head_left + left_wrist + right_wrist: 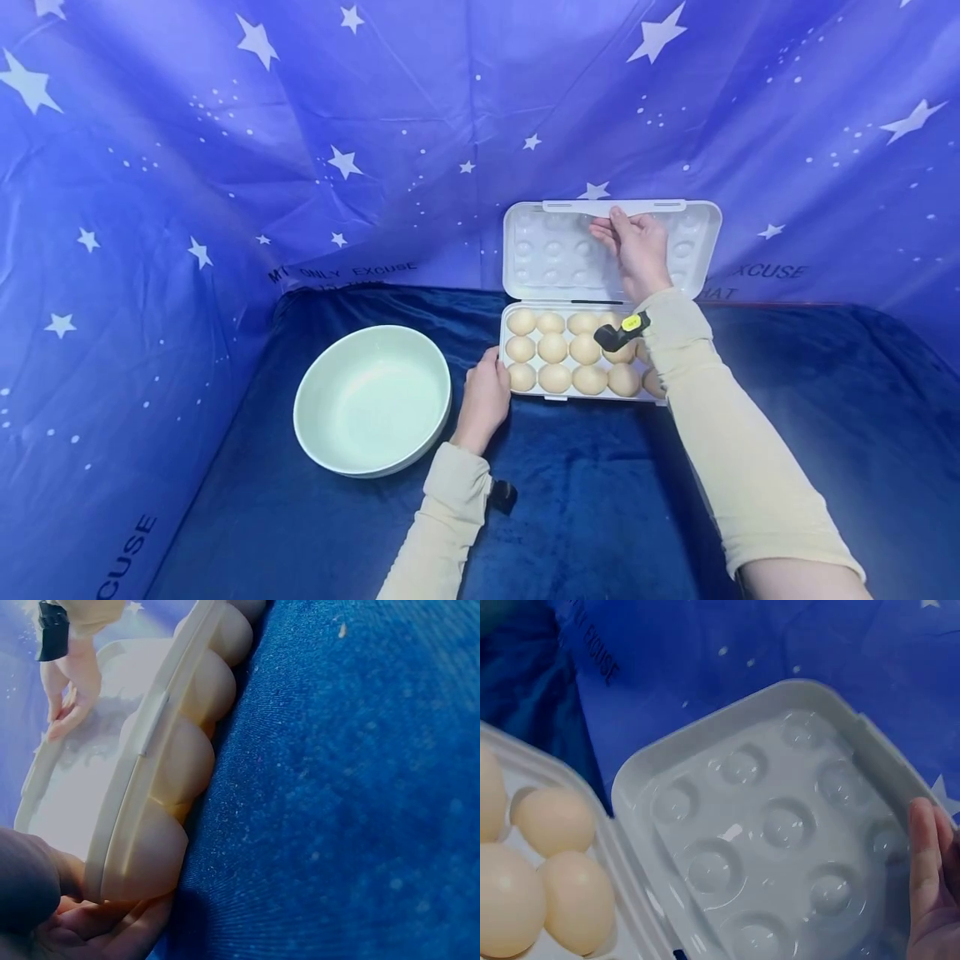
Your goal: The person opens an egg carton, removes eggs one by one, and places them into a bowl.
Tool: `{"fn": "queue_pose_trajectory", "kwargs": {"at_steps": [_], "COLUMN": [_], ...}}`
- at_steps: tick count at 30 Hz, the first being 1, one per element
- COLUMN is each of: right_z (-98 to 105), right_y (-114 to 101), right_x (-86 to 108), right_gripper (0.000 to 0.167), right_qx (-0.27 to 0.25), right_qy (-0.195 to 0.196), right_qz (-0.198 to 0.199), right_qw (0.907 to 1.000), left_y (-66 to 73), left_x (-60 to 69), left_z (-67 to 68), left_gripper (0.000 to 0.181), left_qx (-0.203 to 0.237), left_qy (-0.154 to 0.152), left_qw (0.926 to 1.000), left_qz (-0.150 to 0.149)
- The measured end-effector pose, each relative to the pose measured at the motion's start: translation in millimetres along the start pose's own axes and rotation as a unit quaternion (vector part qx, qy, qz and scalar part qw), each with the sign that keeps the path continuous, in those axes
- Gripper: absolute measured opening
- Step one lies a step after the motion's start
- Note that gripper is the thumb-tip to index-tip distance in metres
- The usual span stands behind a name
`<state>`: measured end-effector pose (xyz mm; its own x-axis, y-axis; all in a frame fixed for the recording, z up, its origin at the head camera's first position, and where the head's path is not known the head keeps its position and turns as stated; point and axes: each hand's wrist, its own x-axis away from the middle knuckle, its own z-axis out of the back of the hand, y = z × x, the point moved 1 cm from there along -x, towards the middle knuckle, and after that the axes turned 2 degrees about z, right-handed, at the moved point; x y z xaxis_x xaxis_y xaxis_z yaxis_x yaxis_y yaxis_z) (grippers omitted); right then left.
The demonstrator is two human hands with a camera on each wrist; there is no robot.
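Observation:
A white plastic egg carton [504, 304] stands unfolded, its rows of pale brown eggs [552, 348] showing, several partly covered by the right forearm. My left hand [483, 400] grips the carton's left end, thumb at the rim and fingers curled underneath in the left wrist view. The dimpled lid [551, 233] leans up at the back. At its upper edge my right hand [639, 250] pinches the lid between thumb and fingers; in the right wrist view its fingers [925, 855] lie along that edge.
A pale green bowl [375, 400] stands left of the carton, close to the left forearm. Dark blue velvety cloth [585, 517] covers the table. Behind hangs a blue curtain [420, 100] with white stars, close to the raised lid.

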<state>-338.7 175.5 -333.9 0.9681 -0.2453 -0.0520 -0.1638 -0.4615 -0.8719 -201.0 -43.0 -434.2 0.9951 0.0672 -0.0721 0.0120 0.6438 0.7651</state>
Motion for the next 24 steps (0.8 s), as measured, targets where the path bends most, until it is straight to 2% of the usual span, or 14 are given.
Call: {"fn": "queue_pose_trajectory", "kwargs": {"at_steps": [5,9,13,17,20,24], "right_z": [0,3,9,12,16,21], "right_y": [-9,-12,-12,-12,-10,-1], "right_x": [3.0,15.6,37.4,61.4,78.6,101.7], "right_gripper": [0.019,0.021,0.028,0.028,0.024,0.02], "right_qx": [-0.001,0.041,0.091,0.11,0.128,0.141], "right_qy": [0.005,-0.001,-0.018,-0.038,-0.042,-0.023], "right_qz": [-0.009,0.025,0.064,0.08,0.08,0.059], "right_qw": [0.9999,0.9989,0.9937,0.99,0.9876,0.988], "left_y": [1.0,0.5,-0.7,-1.5,-1.5,-1.0], "left_x": [-0.5,0.4,0.5,-0.1,-0.3,-0.2], "left_z": [-1.7,-2.2,-1.2,0.1,1.1,1.6], "left_gripper": [0.031,0.031,0.032,0.032,0.032,0.033], "left_qx": [0.001,0.004,0.006,0.014,0.017,0.013], "left_qy": [0.002,-0.003,-0.009,-0.01,-0.013,-0.023], "left_qw": [1.0,1.0,0.9999,0.9998,0.9998,0.9996], "left_qz": [-0.009,-0.004,-0.002,-0.005,-0.003,-0.001]}}
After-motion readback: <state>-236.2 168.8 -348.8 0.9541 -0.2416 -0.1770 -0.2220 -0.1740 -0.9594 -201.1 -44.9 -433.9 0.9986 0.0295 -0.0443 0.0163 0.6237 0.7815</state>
